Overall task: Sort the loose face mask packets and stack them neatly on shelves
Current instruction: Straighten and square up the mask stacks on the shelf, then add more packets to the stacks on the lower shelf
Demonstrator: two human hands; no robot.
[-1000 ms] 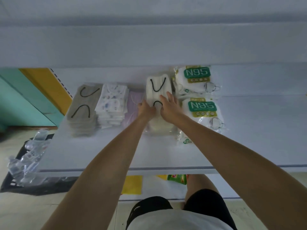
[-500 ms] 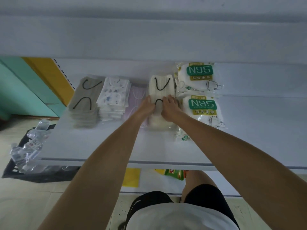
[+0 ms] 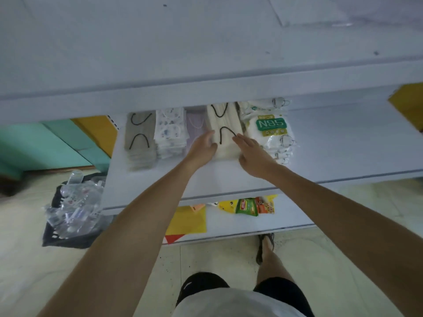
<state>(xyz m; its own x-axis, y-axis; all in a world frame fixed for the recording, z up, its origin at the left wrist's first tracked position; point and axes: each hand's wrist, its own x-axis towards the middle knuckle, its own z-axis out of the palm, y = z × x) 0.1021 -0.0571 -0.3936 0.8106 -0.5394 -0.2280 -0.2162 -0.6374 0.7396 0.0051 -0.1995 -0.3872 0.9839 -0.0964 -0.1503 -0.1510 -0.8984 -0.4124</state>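
Observation:
A stack of cream mask packets with black ear loops [image 3: 225,124] lies on the white shelf [image 3: 229,177]. My left hand [image 3: 202,148] presses straight fingers against the stack's left side. My right hand [image 3: 253,154] presses its right side, fingers flat. To the left lie a pale purple packet [image 3: 196,124], a white patterned stack [image 3: 169,131] and a grey stack with black loops [image 3: 139,138]. White N95 packets [image 3: 271,128] are piled on the right.
The upper shelf board [image 3: 206,53] overhangs the backs of the stacks. A lower shelf [image 3: 251,223] holds coloured snack packets [image 3: 247,205]. A dark crate of clear loose packets [image 3: 73,209] sits on the floor at left. Bare shelf surface extends right of the N95 pile.
The camera has risen and tilted down, so the upper shelf covers more of the stacks. Both hands have slid from the top of the cream stack to its two sides.

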